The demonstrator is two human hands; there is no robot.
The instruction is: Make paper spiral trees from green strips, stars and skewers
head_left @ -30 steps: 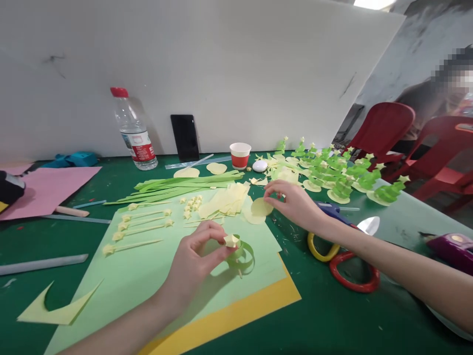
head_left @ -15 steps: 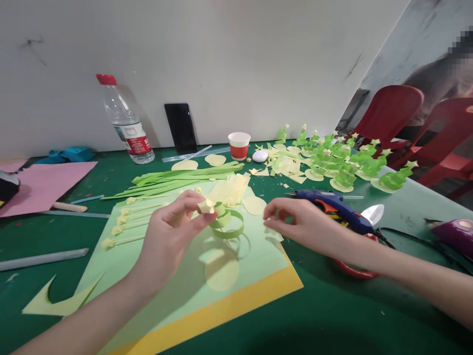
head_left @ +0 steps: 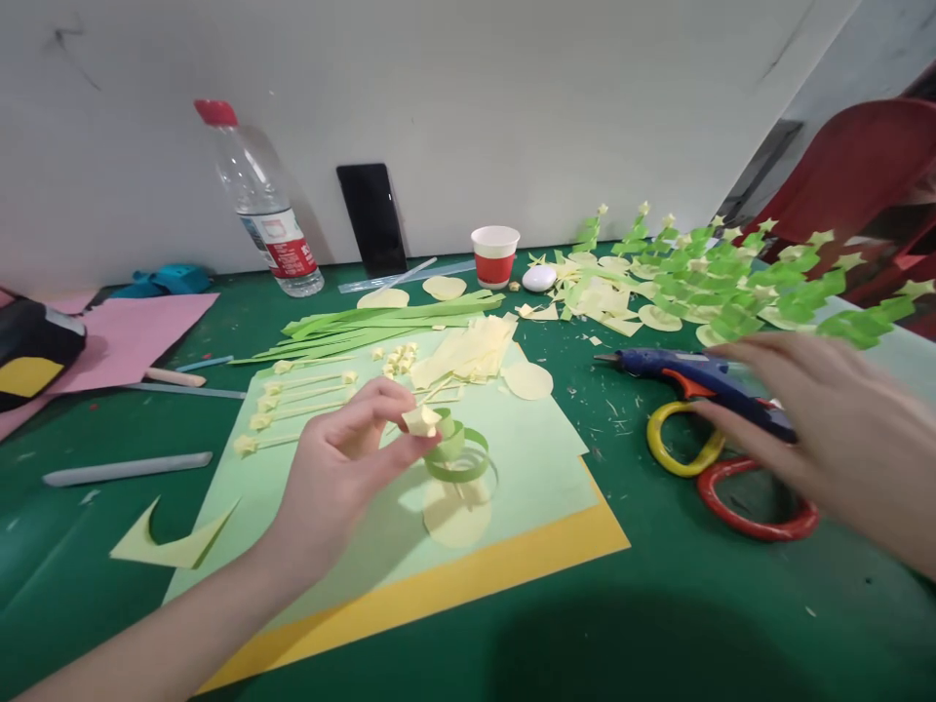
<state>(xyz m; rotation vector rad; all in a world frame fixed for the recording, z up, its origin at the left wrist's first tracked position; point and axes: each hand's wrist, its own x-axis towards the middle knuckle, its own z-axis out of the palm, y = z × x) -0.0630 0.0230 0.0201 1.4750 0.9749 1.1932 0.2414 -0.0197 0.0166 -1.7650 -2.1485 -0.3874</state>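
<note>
My left hand (head_left: 332, 463) is closed in a pinch on a pale yellow folded paper star (head_left: 422, 421). A coiled green paper strip (head_left: 472, 472) hangs beside the star around a thin stick. Just below the coil is a pale yellow paper disc (head_left: 457, 526); I cannot tell whether they touch. Slightly blurred, my right hand (head_left: 840, 434) hovers open over the grip of a blue glue gun (head_left: 662, 365), thumb and fingers apart. Beneath it lie scissors (head_left: 757, 531) with yellow and red handle loops, their blades hidden.
Star-topped sticks (head_left: 299, 411) lie on the light green sheet (head_left: 336, 565). Green strips (head_left: 366, 320) and a paper cup (head_left: 495, 263) are behind. Finished-looking green spiral pieces (head_left: 738, 283) stand at the back right. A water bottle (head_left: 274, 224) and phone (head_left: 372, 219) lean near the wall.
My right hand has moved right, from beside the green coil to above the glue gun and scissors. My left hand still pinches the star. The view has shifted.
</note>
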